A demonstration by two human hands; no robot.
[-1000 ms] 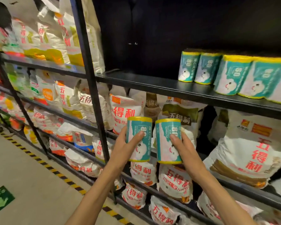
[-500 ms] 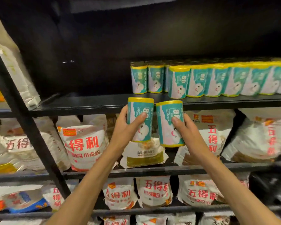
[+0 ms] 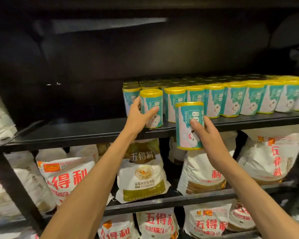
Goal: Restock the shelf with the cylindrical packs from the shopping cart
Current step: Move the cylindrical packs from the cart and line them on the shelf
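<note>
At the front edge of a black store shelf [image 3: 76,133], the person's left hand [image 3: 138,116] grips a teal-and-white cylindrical pack with a yellow cap [image 3: 151,108], thumb across its face and fingers wrapped behind, the pack upright with its base at or just above the shelf board, just beside the leftmost packs already standing there. Slightly lower and to the right, the right hand [image 3: 205,133] clamps around a second, matching pack [image 3: 189,125], held upright in the air in front of the shelf lip, its lower half hanging below the board's edge. Both hands are closed on their packs and sit near each other without touching. Behind them, a stocked row of identical packs [image 3: 240,99] stretches to the right along the same shelf, several ranks deep, while the shelf's left portion lies dark and bare. Below, two lower shelves carry white flour sacks with red Chinese lettering [image 3: 67,178], along with one green-banded sack showing a dumpling picture [image 3: 142,175]. A black upright post [image 3: 16,190] frames the lower left.
</note>
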